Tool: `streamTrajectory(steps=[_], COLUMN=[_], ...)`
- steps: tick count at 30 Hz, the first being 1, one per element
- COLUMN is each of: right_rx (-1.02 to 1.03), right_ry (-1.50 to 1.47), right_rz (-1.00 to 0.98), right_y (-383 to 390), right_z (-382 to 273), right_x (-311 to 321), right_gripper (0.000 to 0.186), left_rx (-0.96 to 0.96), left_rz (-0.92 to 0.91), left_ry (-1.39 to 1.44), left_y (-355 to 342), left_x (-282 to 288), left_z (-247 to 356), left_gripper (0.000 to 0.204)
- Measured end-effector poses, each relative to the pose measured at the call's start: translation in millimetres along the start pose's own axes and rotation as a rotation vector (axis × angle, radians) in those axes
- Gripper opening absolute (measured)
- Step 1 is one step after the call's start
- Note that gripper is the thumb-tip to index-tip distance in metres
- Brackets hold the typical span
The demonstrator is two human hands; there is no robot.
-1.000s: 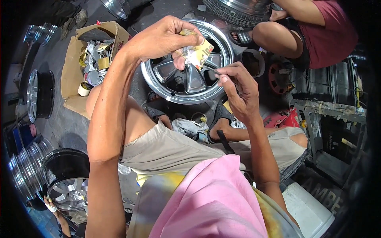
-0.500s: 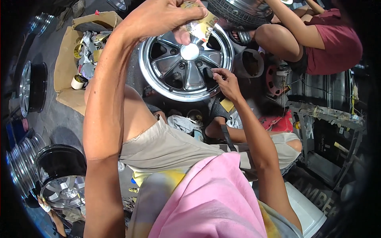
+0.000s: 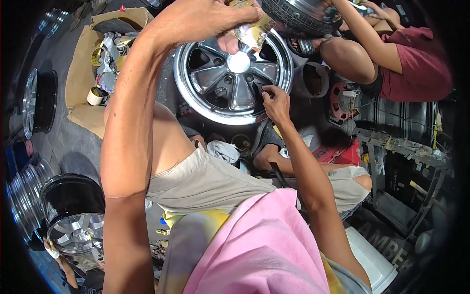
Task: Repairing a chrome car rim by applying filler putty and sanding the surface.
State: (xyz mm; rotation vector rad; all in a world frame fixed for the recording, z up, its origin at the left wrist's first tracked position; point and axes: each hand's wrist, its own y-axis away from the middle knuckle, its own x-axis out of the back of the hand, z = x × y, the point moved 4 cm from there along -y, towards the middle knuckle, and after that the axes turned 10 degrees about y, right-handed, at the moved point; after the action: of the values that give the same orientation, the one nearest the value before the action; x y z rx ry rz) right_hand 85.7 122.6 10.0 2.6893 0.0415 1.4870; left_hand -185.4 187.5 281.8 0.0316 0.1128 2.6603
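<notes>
A polished five-spoke wheel rim [image 3: 242, 100] lies face up in front of me, with dark openings between its spokes and a bright round hub. Above its far left part, my left hand [image 3: 218, 22] is closed on a yellowish, shiny, partly see-through thing [image 3: 254, 36] whose kind I cannot make out. The hand hides part of it and of the rim behind. At the rim's right side, my right hand [image 3: 277, 104] has thumb and forefinger pinched together beside a spoke opening. Whatever they may hold is too small to tell.
On the left stands an open cardboard box [image 3: 78, 81] of tape rolls and scraps. More wheels [image 3: 73, 196] stand lower left, near another person's hand [image 3: 51, 250]. At the upper right a person in a dark red shirt [image 3: 418, 63] sits by a tyre [image 3: 298, 19]. A metal frame [image 3: 401, 147] stands right.
The whole view has shifted a little, so the rim sits slightly farther right. My right wrist now covers more of a yellow piece below it. Both hands keep nearly the same grip.
</notes>
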Motion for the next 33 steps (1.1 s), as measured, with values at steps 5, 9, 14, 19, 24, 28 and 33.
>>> streamTrajectory(steps=[5, 9, 14, 19, 24, 28, 33], right_rx=[-0.042, -0.023, -0.054, -0.051, -0.011, 0.012, 0.039], right_ry=[0.000, 0.061, 0.072, 0.045, 0.086, 0.111, 0.135], right_rz=[-0.012, -0.026, -0.083, -0.089, -0.065, -0.073, -0.096], right_y=[1.8, -0.7, -1.0, -1.2, -2.1, -0.3, 2.0], right_z=[-5.6, -0.1, -1.7, 0.1, 4.3, 3.1, 0.0], right_x=[3.1, 1.7, 2.7, 1.4, -3.4, -4.2, -4.0], right_gripper=[0.023, 0.023, 0.024, 0.026, 0.027, 0.027, 0.026], left_rx=[-0.009, -0.005, 0.053, 0.082, 0.061, 0.075, 0.065], left_rz=[-0.017, -0.007, 0.021, 0.025, 0.012, 0.022, 0.009], left_ry=[0.003, 0.004, -0.030, -0.022, -0.015, -0.021, -0.023], left_y=[1.4, 2.8, 1.5, 1.4, 1.3, 1.9, 2.7], left_x=[0.6, 0.1, -3.7, -2.2, -1.2, -1.1, 0.8], left_z=[-0.9, -0.4, 4.0, 0.7, -0.1, 1.0, -0.5], left_gripper=[0.024, 0.024, 0.023, 0.023, 0.024, 0.025, 0.026])
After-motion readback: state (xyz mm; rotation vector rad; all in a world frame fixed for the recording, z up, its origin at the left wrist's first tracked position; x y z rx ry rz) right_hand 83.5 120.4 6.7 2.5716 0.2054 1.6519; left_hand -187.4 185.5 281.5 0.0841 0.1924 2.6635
